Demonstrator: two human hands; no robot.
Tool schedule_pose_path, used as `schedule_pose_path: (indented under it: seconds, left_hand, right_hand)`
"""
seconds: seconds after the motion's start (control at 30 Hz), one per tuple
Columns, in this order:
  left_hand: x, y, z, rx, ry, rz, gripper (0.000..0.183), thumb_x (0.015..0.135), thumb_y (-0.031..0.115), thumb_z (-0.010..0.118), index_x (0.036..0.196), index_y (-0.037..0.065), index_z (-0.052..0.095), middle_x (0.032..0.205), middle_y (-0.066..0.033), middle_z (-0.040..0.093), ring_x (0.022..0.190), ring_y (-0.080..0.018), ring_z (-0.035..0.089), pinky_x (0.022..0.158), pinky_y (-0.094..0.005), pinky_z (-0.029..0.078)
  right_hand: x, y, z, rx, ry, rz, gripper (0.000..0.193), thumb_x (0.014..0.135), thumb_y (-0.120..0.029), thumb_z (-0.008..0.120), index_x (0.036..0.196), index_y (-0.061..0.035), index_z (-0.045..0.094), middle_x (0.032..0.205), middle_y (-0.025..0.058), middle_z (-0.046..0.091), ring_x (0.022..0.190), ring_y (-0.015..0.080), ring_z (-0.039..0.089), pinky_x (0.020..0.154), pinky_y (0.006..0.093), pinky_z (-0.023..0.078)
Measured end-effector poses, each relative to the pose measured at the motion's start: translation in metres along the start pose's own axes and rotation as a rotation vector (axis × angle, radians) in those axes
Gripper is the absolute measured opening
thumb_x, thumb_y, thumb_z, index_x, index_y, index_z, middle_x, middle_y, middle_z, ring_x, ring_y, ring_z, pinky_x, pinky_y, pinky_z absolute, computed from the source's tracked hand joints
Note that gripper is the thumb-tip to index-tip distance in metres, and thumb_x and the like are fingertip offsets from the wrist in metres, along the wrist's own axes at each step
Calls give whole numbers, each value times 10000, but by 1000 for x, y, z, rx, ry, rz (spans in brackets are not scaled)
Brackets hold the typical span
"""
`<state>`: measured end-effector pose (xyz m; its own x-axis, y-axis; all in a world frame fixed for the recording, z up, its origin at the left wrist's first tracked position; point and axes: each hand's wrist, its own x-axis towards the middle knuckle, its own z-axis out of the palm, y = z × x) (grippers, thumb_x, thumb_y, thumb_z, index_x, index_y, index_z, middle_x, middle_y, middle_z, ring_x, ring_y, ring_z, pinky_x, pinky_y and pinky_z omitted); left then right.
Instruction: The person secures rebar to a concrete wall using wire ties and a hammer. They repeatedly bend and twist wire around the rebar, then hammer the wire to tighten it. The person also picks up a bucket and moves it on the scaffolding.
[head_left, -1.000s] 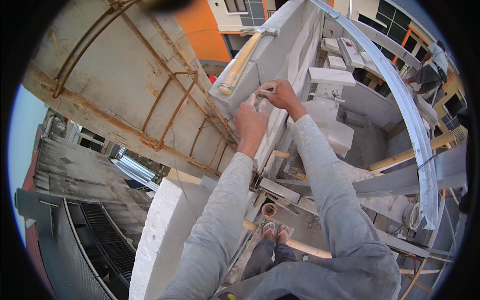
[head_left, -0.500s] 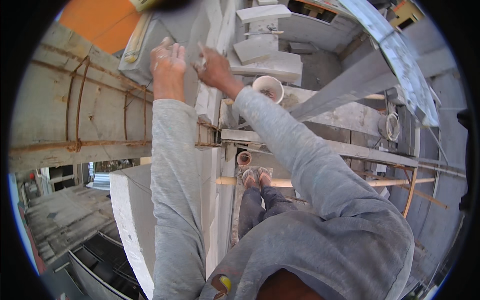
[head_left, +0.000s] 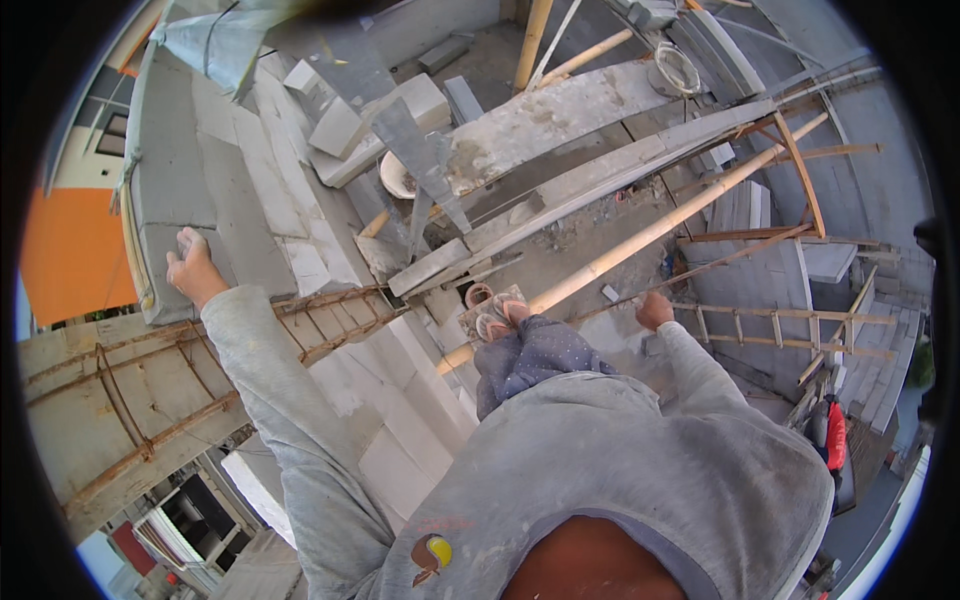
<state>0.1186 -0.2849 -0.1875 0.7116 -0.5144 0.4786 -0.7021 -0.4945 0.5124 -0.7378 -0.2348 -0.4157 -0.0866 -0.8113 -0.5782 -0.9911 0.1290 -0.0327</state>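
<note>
Swung away from the wall since half a second ago, the right hand [head_left: 655, 310] hangs well apart from it in a loose curl, its contents impossible to tell, while the left hand [head_left: 197, 268], half open with bent fingers and nothing visible in it, is at the smooth, grey block wall [head_left: 175, 180]. Just left of the left hand lies a slim wooden handle [head_left: 135, 258]; below are rusty steel bars [head_left: 148, 446], and ahead of the right hand runs a round bamboo pole [head_left: 680, 214].
</note>
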Motion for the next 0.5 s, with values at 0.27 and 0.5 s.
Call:
schedule_pose_path:
  seconds: [0.27, 0.5]
  left_hand:
    - [-12, -3, 22, -105, 93, -23, 368, 982, 217, 593, 1215, -65, 628, 1176, -99, 667, 1020, -201, 659, 848, -281, 538]
    - [-2, -13, 29, 325, 214, 55, 249, 920, 200, 667, 965, -36, 734, 887, -99, 701, 746, -194, 677, 632, -344, 550]
  right_hand:
    - [42, -127, 20, 362, 125, -297, 340, 913, -321, 582, 1104, -79, 725, 1047, 232, 707, 1006, 428, 665, 899, 493, 526]
    - [178, -317, 27, 619, 65, -557, 346, 911, -307, 608, 1139, -68, 713, 1060, 234, 700, 991, 430, 666, 884, 505, 515]
